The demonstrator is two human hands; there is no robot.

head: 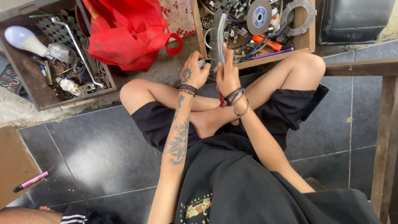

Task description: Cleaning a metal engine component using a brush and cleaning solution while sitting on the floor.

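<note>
Above crossed legs, on the tiled floor point(95, 153) — both hands meet on a long metal tool point(218, 35). Left hand point(193, 72) closed around its lower end; right hand point(227, 74) gripping the shaft just beside it. Tool stands upright, reaching over the parts crate point(307, 41).

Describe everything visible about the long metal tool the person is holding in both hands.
The metal tool is long, slim and grey, with a dull sheen and a rough, toothed-looking side. It stands nearly upright over the edge of the wooden box of parts. The left hand and right hand grip its lower end, which is hidden; its top reaches the box's clutter.
</note>
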